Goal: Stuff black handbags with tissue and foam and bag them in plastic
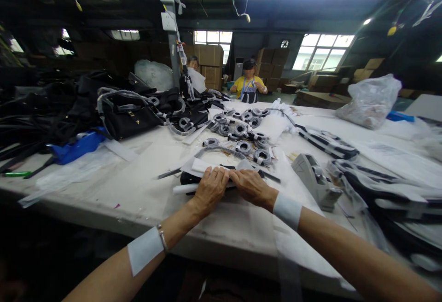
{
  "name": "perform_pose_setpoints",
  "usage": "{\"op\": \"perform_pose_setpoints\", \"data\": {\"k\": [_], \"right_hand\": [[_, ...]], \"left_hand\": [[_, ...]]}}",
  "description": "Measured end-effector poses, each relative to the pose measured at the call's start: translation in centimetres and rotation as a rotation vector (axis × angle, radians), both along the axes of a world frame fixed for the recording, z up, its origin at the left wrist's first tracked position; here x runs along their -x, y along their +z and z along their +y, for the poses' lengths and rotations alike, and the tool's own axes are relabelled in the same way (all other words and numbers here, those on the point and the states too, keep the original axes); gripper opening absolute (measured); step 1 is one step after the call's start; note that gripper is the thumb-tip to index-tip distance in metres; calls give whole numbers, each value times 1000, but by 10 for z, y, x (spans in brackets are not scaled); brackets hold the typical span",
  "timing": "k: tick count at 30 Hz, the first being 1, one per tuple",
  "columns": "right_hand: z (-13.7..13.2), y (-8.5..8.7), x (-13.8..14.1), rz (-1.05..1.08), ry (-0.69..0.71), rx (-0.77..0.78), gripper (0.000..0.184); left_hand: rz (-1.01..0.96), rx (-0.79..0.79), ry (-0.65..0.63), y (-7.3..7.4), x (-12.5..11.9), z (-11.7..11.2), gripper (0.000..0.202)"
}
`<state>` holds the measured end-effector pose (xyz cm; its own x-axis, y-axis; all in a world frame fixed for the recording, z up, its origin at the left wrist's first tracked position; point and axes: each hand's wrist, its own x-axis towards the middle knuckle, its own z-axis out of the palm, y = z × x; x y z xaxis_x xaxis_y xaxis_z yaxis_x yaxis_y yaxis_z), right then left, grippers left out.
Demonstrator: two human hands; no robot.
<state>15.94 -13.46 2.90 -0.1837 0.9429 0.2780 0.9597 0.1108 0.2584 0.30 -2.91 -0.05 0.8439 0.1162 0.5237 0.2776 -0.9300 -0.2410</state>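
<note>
My left hand (210,189) and my right hand (252,187) lie side by side on a black strap piece (188,180) partly wrapped in white paper (202,166), near the table's front edge. The fingers of both hands curl down and press on the wrap. A thin white rolled strip (183,188) pokes out to the left under my left hand. Just beyond my hands lie several coiled, wrapped black straps (243,148).
A grey tape dispenser (316,180) stands right of my hands. Black handbags (127,113) pile up at the left, wrapped straps (380,191) at the right, a plastic bag (371,101) far right. Two people sit at the table's far end (248,85).
</note>
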Motion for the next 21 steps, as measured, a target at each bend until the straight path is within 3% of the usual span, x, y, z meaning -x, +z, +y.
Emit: {"op": "perform_pose_setpoints", "data": {"k": [4, 10, 15, 18, 21], "right_hand": [[-2, -5, 7, 17, -29, 12, 15], [-8, -13, 20, 95, -24, -76, 14], [-8, -15, 24, 138, -12, -52, 13], [-5, -20, 26, 132, -19, -37, 14], [-7, -19, 28, 182, 3, -136, 20]], "left_hand": [[-95, -60, -40, -10, 2, 6, 32], [-189, -140, -171, -17, 13, 17, 31], [-246, -165, -93, -20, 12, 11, 36], [-248, -169, -130, -22, 13, 10, 38], [-271, -157, -188, -23, 17, 15, 36]]}}
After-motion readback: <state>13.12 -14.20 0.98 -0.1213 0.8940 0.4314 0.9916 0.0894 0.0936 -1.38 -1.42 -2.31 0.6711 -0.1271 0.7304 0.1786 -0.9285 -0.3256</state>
